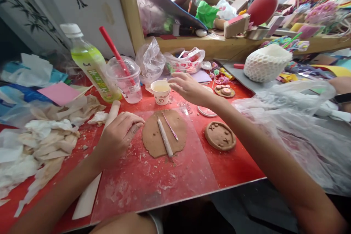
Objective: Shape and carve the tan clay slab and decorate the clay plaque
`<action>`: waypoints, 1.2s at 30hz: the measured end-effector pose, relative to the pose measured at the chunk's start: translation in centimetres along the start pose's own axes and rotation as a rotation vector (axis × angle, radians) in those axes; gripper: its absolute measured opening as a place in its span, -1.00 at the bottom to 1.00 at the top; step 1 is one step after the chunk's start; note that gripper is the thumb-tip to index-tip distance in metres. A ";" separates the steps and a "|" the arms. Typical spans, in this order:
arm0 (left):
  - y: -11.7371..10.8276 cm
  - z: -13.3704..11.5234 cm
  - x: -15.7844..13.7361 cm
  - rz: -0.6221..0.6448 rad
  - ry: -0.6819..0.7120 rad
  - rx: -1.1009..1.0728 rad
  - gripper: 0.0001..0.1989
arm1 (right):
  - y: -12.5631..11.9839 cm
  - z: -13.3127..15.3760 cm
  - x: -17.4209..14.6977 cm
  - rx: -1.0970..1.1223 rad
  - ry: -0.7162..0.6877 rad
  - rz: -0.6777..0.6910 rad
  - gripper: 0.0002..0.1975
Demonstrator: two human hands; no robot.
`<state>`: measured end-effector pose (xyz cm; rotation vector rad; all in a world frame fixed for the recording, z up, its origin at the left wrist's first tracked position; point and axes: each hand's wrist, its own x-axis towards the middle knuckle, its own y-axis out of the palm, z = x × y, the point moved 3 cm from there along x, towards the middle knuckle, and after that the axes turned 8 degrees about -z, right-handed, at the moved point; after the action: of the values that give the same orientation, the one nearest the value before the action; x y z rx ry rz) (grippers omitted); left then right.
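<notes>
In the head view, a flat, brown, roughly round clay slab (150, 137) lay on a clear plastic sheet (153, 182), smooth but for a few nicks, its edge uneven. A tapered whitish stick (164, 137) and a thin pink-and-white stick (170, 127) rested on it. At the slab's nine o'clock, the left hand (118, 131) curled loosely; I couldn't tell whether it pinched anything. Toward one o'clock, the right hand (192, 89) stretched out, fingers slightly apart, near a white patterned paper cup (161, 97).

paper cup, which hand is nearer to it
Right. The right hand is beside the paper cup, at its right rim, contact unclear; the left hand is farther off, to the lower left, by the left edge of the clay.
</notes>
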<state>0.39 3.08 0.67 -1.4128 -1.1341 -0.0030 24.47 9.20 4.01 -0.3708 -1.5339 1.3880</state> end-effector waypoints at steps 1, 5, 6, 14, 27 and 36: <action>0.0 0.0 0.0 0.003 0.007 0.012 -0.91 | -1.1 0.3 -0.9 0.009 0.035 -0.038 -0.56; 0.1 0.0 0.0 0.008 0.036 0.027 -0.92 | -5.1 1.2 -7.9 0.095 0.170 -0.116 -0.64; 0.2 0.0 0.0 0.009 0.044 0.030 -0.92 | -5.6 1.2 -10.2 0.085 0.218 -0.133 -0.66; 0.3 0.2 -0.1 -0.020 0.050 0.036 -0.91 | -4.6 0.7 -23.5 -0.217 0.300 -0.214 -0.66; 0.3 0.0 -0.1 -0.005 0.047 0.012 -0.92 | -3.9 0.3 -23.6 -0.326 0.086 -0.073 -0.62; 0.3 -0.2 0.0 -0.010 0.080 0.021 -0.92 | -4.1 0.2 -23.2 -0.343 0.082 -0.053 -0.55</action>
<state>0.62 2.99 0.50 -1.3769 -1.0729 -0.0543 36.46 -9.84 -2.92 -0.5846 -1.7023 1.0538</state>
